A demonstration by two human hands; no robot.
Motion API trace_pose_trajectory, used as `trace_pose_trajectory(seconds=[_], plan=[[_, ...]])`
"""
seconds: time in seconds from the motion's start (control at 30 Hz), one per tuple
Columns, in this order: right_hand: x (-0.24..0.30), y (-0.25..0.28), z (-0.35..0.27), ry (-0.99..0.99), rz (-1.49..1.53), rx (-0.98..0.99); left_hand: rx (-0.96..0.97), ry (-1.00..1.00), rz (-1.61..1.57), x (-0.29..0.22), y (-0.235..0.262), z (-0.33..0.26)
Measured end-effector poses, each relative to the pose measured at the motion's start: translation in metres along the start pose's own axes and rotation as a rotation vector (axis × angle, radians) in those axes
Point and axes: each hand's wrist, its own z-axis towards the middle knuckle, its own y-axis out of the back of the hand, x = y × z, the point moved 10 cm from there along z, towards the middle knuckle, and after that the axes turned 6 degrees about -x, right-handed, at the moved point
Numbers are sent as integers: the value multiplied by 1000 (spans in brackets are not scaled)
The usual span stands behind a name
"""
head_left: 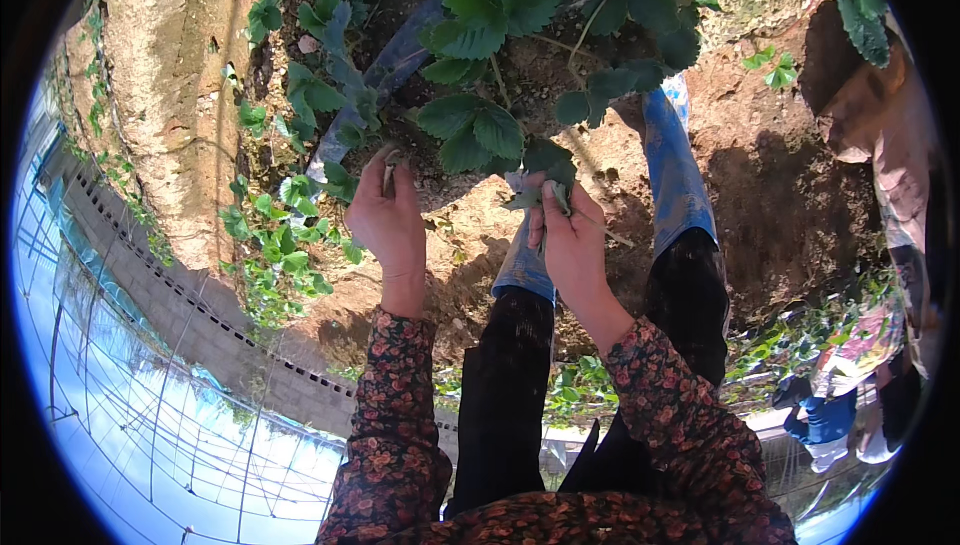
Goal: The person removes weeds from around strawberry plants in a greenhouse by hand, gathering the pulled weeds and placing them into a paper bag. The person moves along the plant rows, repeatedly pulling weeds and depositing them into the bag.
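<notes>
Head view: strawberry plant [500, 75] sits directly ahead of both hands. Left hand [388, 220] pinches a leaf stalk [388, 167]; right hand [572, 240] grips a wilted leaf [535, 190], slightly nearer the crown.

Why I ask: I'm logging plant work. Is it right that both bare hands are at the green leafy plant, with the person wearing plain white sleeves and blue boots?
Not quite. The sleeves are dark with a floral pattern, not plain white, as the head view shows. The rest stands: the left hand and right hand are bare at the green leafy plant, and the boots are blue.
</notes>
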Motion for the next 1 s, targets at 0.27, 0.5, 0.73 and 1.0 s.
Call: trace_pose_trajectory(seconds=[0.27, 0.5, 0.73, 1.0], plan=[[0, -15, -6, 38, -143, 62, -52, -296, 369, -13, -19, 41], [0, -24, -9, 206, -383, 81, 189, -532, 263, -14, -35, 14], [-1, -63, -23, 10, -298, 413, 448, 530, -740, -1, -38, -68], [-32, -48, -16, -358, -116, 236, 413, -492, 121, -89, -2, -56]])
